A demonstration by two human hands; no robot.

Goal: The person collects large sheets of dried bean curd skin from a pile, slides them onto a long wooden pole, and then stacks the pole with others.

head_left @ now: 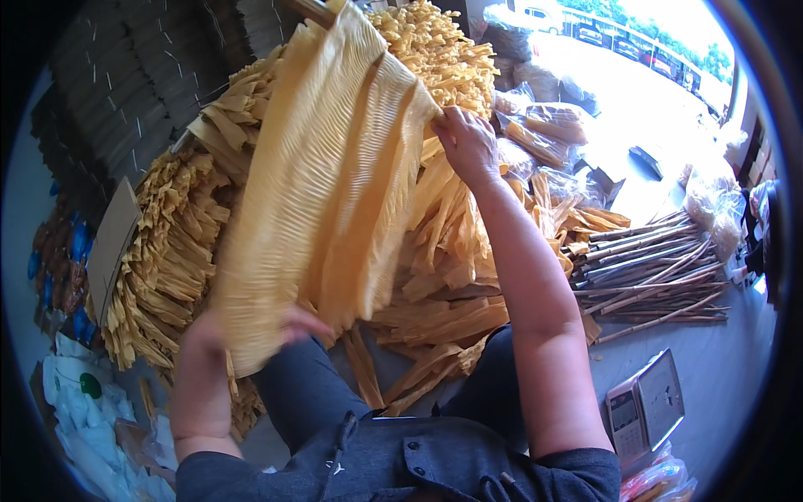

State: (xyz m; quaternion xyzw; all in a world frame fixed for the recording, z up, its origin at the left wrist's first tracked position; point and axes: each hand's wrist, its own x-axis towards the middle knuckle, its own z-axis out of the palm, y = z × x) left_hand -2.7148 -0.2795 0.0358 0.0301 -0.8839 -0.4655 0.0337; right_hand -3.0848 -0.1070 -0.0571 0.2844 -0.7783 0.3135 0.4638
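A broad yellow, wrinkled sheet, which looks like dried tofu skin, hangs in folds before me. My right hand grips its upper right corner; whether a stick end is also in the grip cannot be seen. A pole shows at the sheet's top left. My left hand is at the lower edge, blurred and partly hidden by the sheet, with some fingers extended to the right. Whether it grips the sheet is unclear. Beyond and below lie loose yellow strips of the same material.
Stacked yellow sheets rise at left beside a cardboard piece. Bamboo sticks lie in a heap at right, near a digital scale. Filled plastic bags stand toward the bright opening. Pale plastic bags lie at lower left.
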